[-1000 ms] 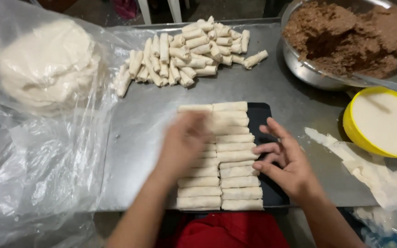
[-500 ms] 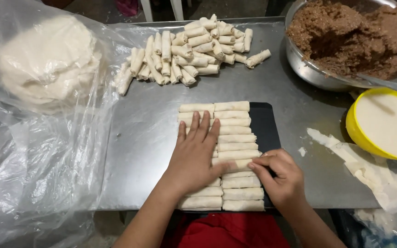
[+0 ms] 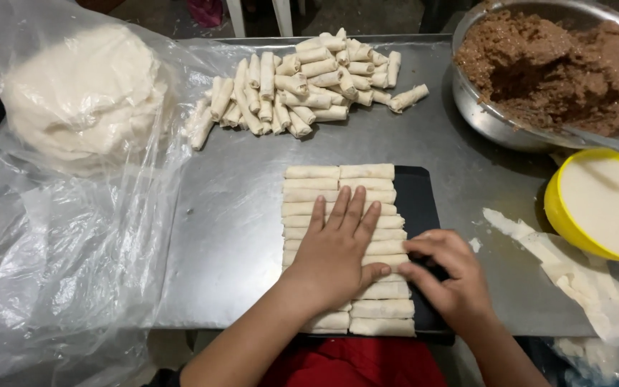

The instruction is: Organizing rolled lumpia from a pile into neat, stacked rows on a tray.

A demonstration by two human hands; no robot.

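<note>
**Flat palm on the rolls, fingers curled at the board's edge**

While your hands work the board, look first at the containers: the large round metal bowl (image 3: 510,125) at the far right is heaped with brown minced filling (image 3: 560,64), and just in front of it the shallow yellow round dish (image 3: 554,215) holds a flat white layer. Over on the far left, the clear plastic bag (image 3: 73,236) lies open and crumpled on the grey metal table (image 3: 231,236), with a thick round stack of pale wrappers (image 3: 84,97) inside it.

Now the hands. Your left hand (image 3: 334,254) lies palm down, fingers straight and only slightly spread, pressing flat on the two neat columns of pale uncooked spring rolls (image 3: 338,193) lined up on the flat black rectangular board (image 3: 417,208) right in front of you. Your right hand (image 3: 449,283) sits just beside it at the board's right side, fingers curled inward, fingertips meeting the rolls near your left thumb; whether it grips anything, you cannot tell from here.

Behind the board, a loose pile of short cut rolls (image 3: 302,89) sits on the table. White wrapper scraps (image 3: 574,276) trail off to your right.
</note>
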